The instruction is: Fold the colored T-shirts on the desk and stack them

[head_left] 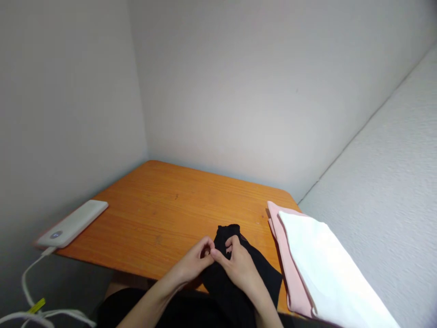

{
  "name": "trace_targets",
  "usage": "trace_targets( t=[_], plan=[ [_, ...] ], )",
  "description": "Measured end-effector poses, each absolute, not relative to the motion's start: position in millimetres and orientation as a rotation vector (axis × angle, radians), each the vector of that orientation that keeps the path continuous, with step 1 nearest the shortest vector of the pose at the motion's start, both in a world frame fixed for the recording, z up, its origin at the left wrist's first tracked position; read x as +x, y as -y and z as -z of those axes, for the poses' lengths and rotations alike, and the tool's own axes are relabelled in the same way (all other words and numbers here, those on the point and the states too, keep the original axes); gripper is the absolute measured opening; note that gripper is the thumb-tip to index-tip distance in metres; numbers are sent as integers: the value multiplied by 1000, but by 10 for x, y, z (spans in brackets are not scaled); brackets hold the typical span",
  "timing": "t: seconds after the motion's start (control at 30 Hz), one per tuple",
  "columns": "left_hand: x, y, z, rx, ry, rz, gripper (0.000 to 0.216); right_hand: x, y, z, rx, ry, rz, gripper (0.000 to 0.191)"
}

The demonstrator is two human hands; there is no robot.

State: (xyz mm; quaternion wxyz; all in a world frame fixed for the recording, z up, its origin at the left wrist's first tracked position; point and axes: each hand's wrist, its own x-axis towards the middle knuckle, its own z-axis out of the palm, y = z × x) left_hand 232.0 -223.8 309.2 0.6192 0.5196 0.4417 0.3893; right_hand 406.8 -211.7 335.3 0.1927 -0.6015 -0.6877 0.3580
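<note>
A piece of black cloth (268,269) lies at the front edge of the wooden table, part of it hanging down toward my lap. My left hand (198,258) pinches the cloth at its left side, thumb and forefinger curled together. Close against it, my right hand (237,262) has its thumb and bent forefinger on the same cloth, and the two thumbs nearly meet. What lies exactly between the fingertips is too small to make out. The upper end of the cloth bunches just beyond my fingers.
Folded pink cloth (282,250) and white cloth (327,264) overlap at the table's right edge. A white power bank (77,223) with a cable (29,269) sits at the left edge. Walls (218,91) close in the wooden table (164,205) at the back and sides.
</note>
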Motion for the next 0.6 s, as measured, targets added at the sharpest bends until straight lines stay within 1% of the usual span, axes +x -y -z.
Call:
trace_targets(
  t=[0.1, 0.17, 0.2, 0.27, 0.37, 0.47, 0.53, 0.6],
  plan=[
    [2385, 2349, -3200, 1038, -900, -952, 61, 4154, 2193, -3428, -1491, 1821, -1144, 38],
    [2367, 2413, -3321, 1012, -837, -945, 65, 4197, 2262, -3533, -1317, 1718, -1268, 33],
    [2335, 2437, -3395, 1022, -820, -937, 64, 4223, 2298, -3601, -1241, 1663, -1325, 31],
    [2224, 2469, -3556, 1084, -836, -929, 53, 4304, 2373, -3756, -1165, 1590, -1370, 28],
    [1980, 2493, -3820, 1245, -1051, -1010, 34, 4500, 2489, -4006, -1242, 1612, -1173, 29],
    [1734, 2553, -4122, 1345, -1290, -1220, 32, 4714, 2623, -4258, -1319, 1645, -886, 27],
    [1614, 2635, -4348, 1364, -1405, -1430, 32, 4814, 2723, -4429, -1320, 1603, -692, 22],
    [1532, 2750, -4560, 1413, -1546, -1618, 27, 4868, 2827, -4592, -1289, 1562, -488, 17]
  ],
)
